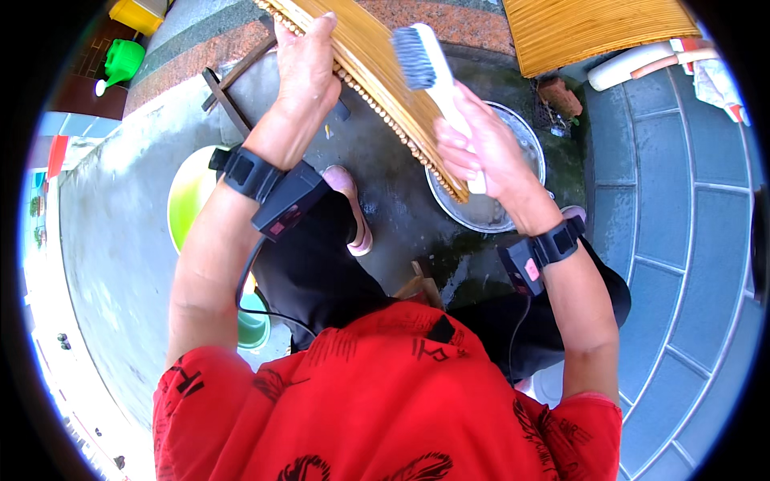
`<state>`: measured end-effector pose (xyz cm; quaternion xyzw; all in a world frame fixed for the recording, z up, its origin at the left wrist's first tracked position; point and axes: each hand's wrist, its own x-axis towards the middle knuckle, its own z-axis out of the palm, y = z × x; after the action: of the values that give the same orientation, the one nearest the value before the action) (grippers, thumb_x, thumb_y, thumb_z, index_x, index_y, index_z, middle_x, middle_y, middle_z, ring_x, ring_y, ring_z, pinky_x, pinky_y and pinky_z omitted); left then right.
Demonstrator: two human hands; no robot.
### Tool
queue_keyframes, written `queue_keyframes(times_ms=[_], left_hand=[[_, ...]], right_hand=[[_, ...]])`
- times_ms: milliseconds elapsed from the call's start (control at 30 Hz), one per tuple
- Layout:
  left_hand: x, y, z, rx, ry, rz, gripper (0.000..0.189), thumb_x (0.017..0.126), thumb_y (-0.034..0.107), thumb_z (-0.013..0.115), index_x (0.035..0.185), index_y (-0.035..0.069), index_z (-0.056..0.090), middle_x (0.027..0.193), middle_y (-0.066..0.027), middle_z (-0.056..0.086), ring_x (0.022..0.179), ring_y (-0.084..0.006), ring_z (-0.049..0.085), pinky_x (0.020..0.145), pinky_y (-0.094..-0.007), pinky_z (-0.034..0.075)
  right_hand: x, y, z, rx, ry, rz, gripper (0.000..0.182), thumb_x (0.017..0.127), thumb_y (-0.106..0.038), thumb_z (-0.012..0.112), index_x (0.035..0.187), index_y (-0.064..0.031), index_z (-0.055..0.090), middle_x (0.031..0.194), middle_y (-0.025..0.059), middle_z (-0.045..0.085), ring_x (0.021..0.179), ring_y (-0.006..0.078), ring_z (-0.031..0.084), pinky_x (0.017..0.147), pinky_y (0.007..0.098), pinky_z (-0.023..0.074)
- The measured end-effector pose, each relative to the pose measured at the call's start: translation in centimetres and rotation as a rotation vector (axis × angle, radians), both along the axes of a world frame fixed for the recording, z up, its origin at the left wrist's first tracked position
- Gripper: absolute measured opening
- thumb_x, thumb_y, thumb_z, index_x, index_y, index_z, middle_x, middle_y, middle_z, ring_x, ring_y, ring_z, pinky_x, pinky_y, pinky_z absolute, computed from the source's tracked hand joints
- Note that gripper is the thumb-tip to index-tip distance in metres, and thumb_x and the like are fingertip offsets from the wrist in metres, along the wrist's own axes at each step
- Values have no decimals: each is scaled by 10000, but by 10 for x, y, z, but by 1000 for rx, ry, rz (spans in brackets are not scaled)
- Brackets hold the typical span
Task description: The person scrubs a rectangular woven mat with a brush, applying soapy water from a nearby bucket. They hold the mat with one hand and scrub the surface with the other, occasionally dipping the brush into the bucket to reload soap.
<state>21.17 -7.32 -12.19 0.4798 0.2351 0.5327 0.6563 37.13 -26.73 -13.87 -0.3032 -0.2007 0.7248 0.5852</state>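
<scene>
My left hand [308,66] grips the near edge of a flat panel of thin bamboo rods [385,78], which slants from the top of the view down to the right. Rounded rod ends line that edge. In my right hand [484,141] is a white-handled scrub brush [442,78] with grey-blue bristles facing left. The brush is held over the panel, and I cannot tell whether its bristles touch the surface. Partly hidden behind the panel's lower end and my right hand, a round metal basin [535,141] rests on the wet ground.
A bamboo mat [595,30] lies at the upper right by a brick [559,97]. Grey tiles [662,222] cover the right side. A yellow-green basin [192,195], a green bucket [255,330] and a dark wooden frame [228,102] are on the left. A green watering can [123,62] stands farther off.
</scene>
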Motion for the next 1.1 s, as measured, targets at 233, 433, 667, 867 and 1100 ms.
queue_keyframes(times_ms=[233, 433, 667, 867, 1100], left_hand=[[-2, 1, -1, -36, 60, 76, 383, 911, 12, 555, 1276, 34, 438, 1149, -124, 593, 1053, -279, 629, 895, -430, 572], [-10, 0, 5, -111, 131, 130, 398, 870, -4, 584, 1239, 36, 440, 1112, -140, 593, 1036, -284, 620, 926, -431, 536], [-16, 4, 7, -177, 220, 180, 309, 889, 17, 595, 1183, -20, 508, 1082, -157, 624, 981, -265, 644, 880, -393, 568], [-13, -1, 13, -177, 344, 197, 409, 894, 14, 563, 1280, -73, 461, 1196, -173, 579, 1080, -295, 607, 945, -397, 532], [-9, -4, 12, -234, 367, 219, 414, 882, 16, 568, 1275, -68, 469, 1175, -160, 592, 1070, -278, 607, 953, -386, 522]], right_hand=[[29, -44, -39, -218, 292, 10, 318, 1045, -401, 425, 1040, -96, 512, 661, -9, 460, 369, 42, 345, 325, 196, 304], [29, -88, -56, -120, -887, 19, 432, 1029, -257, 485, 1437, -117, 478, 1005, 96, 687, 684, 139, 617, 649, 268, 512], [80, -26, -163, -286, -1434, -55, 411, 997, -274, 520, 1385, -140, 530, 1057, 214, 682, 953, 369, 677, 836, 436, 508], [99, -22, -269, -640, -1688, -205, 493, 971, -288, 508, 1434, -133, 439, 992, 256, 673, 940, 428, 645, 813, 507, 503], [86, -45, -313, -678, -1394, -429, 451, 984, -274, 514, 1419, -158, 496, 1029, 225, 689, 960, 400, 657, 818, 472, 511]])
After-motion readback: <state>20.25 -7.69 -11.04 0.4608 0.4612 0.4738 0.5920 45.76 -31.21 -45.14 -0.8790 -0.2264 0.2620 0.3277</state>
